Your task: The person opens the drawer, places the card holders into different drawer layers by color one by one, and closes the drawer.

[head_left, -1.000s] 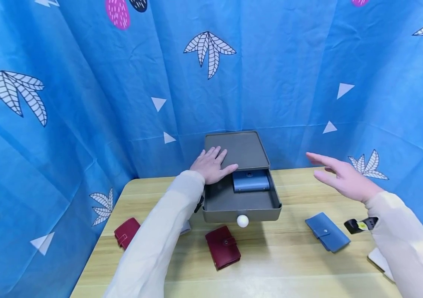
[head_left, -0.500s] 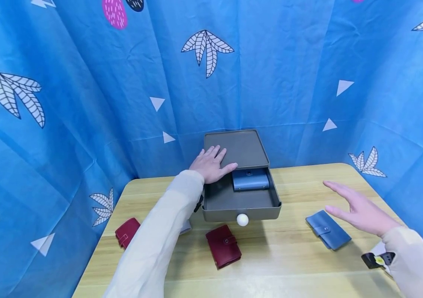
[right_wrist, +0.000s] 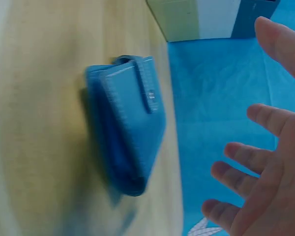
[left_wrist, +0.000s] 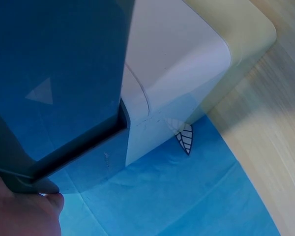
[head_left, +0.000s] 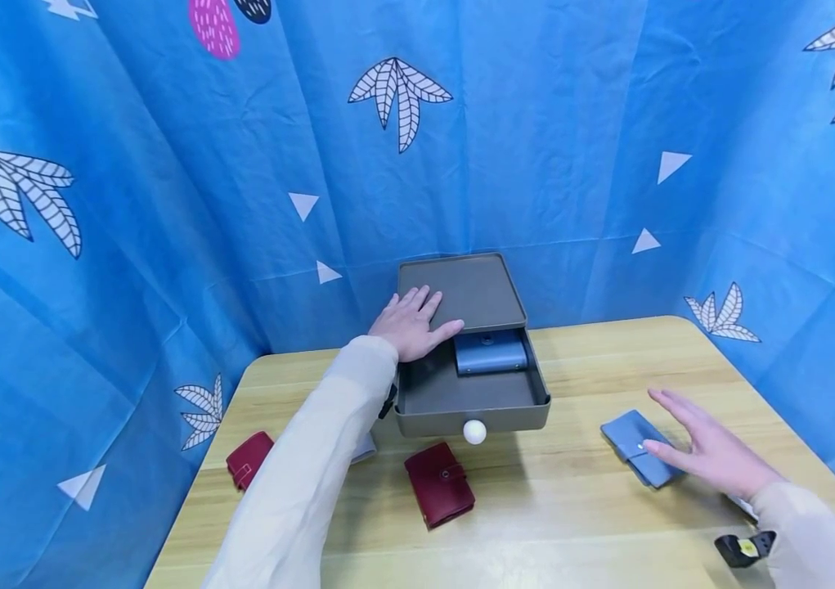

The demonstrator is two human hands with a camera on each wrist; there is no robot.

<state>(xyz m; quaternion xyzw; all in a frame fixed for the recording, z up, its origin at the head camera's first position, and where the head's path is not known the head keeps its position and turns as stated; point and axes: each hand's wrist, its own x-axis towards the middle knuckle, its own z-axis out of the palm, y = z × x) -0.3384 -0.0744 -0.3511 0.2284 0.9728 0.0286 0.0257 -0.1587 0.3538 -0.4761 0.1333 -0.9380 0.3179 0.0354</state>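
My left hand (head_left: 411, 327) rests with spread fingers on the grey top of a small drawer cabinet (head_left: 464, 290). Below that top, a grey drawer (head_left: 424, 424) with a white round knob (head_left: 474, 432) stands pulled out. A blue wallet (head_left: 489, 352) lies at the back of the drawer. Over on the right, my right hand (head_left: 715, 450) hovers with fingers extended, its thumb overlapping a second blue wallet (head_left: 629, 429) in the head view. The right wrist view shows this snap-strap wallet (right_wrist: 130, 115) on the table, apart from the fingers.
A dark red wallet (head_left: 441, 487) lies in front of the drawer, another red wallet (head_left: 249, 458) near the left table edge. A pale item (head_left: 364, 448) shows beside my left sleeve. Part of a white item (head_left: 742, 507) shows by my right wrist. Blue curtain (head_left: 535, 164) surrounds the table.
My right hand has come down and to the right, from beside the cabinet to over the blue wallet on the table. The left hand keeps its place on the cabinet top.
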